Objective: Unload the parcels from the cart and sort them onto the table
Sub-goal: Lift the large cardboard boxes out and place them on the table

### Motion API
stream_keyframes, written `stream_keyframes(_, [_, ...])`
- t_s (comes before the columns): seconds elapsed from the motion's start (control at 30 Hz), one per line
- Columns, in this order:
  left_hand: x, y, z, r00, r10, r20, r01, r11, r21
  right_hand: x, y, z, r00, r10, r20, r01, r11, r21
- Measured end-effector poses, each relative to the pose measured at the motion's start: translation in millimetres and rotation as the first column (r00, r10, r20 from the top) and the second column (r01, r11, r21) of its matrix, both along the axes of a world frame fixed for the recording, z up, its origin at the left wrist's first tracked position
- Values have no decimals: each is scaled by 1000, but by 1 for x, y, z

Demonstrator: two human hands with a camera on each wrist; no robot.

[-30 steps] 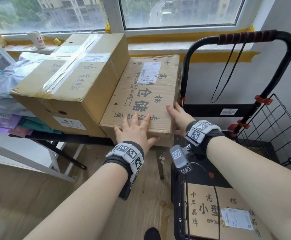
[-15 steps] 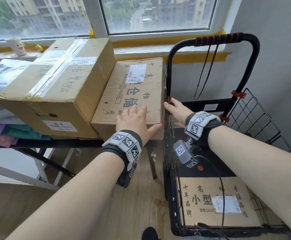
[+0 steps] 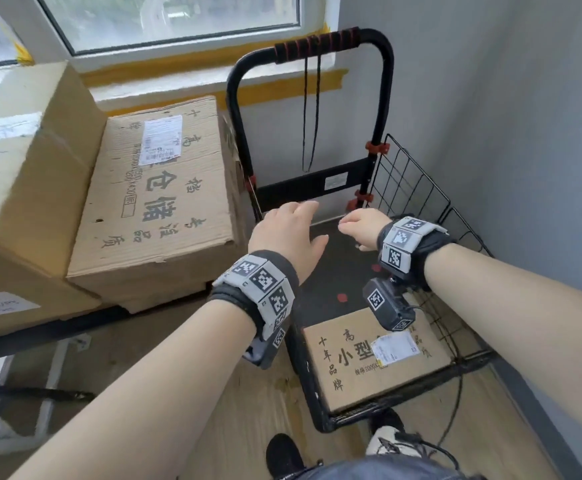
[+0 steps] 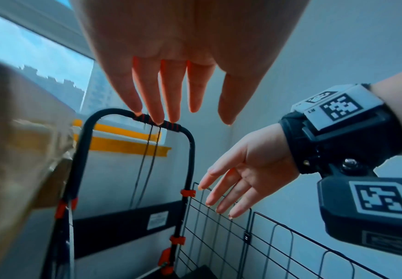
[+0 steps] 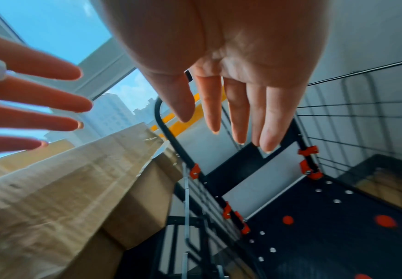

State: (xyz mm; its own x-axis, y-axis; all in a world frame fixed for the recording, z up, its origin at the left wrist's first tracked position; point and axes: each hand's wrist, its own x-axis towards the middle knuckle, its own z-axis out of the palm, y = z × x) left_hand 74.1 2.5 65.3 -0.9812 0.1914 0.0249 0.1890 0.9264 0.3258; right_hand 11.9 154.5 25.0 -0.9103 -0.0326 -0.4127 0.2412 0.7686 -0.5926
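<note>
Remaining parcel (image 3: 376, 362): flat corrugated carton with black printed characters and a white label, lying in the cart (image 3: 417, 174) below both grips. Judged stiff, moderately light, with non-slip faces. Grasp at opposite short edges. Left hand (image 3: 287, 233) and right hand (image 3: 362, 225) are released, holding nothing.

A small printed cardboard parcel (image 3: 376, 362) lies flat in the black cart (image 3: 320, 403); a larger one (image 3: 165, 209) (labelled) rests on the bench (image 3: 50, 327).
</note>
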Motion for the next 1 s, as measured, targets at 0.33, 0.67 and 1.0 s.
stream_keyframes(0.33, [-53, 90, -92, 887, 83, 454, -92, 996, -4, -15, 147, -58, 962, -181, 206, 160, 981, 112])
stream_keyframes(0.67, [-75, 129, -221, 537, 405, 740, -466, 874, -140, -58, 224, -172, 875, -145, 462, 45, 974, 220])
stream_keyframes(1.0, [-63, 117, -365, 308, 504, 807, -550, 786, -281, -66, 227, -306, 796, -220, 563, 77, 961, 267])
